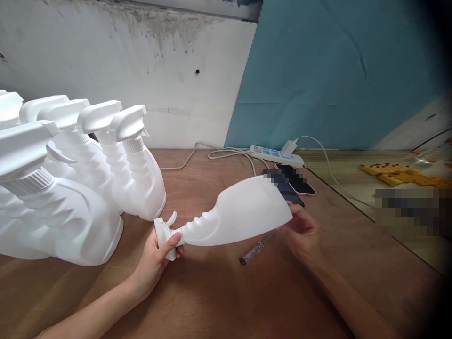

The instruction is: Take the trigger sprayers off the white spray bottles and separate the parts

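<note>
A white spray bottle lies sideways in the air above the brown table, its trigger head to the left and its base to the right. My left hand is closed around the trigger head and neck, the thumb pressing on the neck. At the other end, my right hand grips the base, with some fingers hidden behind the bottle. Below the bottle, a small screwdriver with a clear handle rests on the table, near my right hand.
Several white spray bottles stand upright at the left. Behind the held bottle are two phones, partly blurred, and a white power strip with a plugged-in charger and cables. Yellow pieces lie on another surface at the far right.
</note>
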Tool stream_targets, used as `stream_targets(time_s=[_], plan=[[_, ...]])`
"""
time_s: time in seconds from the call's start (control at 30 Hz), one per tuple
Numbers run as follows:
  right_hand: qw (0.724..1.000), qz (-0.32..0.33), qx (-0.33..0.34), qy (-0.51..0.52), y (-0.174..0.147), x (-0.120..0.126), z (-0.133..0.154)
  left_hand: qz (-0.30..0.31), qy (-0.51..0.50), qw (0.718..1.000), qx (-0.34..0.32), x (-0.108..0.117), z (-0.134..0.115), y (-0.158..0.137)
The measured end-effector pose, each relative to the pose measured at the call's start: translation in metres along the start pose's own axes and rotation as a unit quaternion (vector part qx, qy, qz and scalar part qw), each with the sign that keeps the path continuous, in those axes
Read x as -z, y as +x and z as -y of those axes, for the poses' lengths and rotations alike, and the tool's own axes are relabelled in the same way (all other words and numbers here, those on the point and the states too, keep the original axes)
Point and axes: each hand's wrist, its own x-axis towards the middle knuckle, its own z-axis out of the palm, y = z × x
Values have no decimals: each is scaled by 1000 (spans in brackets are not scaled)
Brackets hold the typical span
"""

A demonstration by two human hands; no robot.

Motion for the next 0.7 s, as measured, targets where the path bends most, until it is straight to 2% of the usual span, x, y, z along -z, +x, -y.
stream_targets(time_s=[0.23, 0.37, 0.5, 0.7], plan=[[999, -44, 3, 7, 0, -4, 4, 12, 32, 999, -5, 3, 6, 4], [1000, -25, -7, 14, 0, -8, 6, 12, 55, 998, -10, 5, 8, 4], [1000, -17, -11, -23, -1, -8, 7, 10, 62, 998, -11, 6, 9, 4], [1000, 14, -13, -19, -5, -10, 11, 9, 32, 999, -2, 5, 8, 5]])
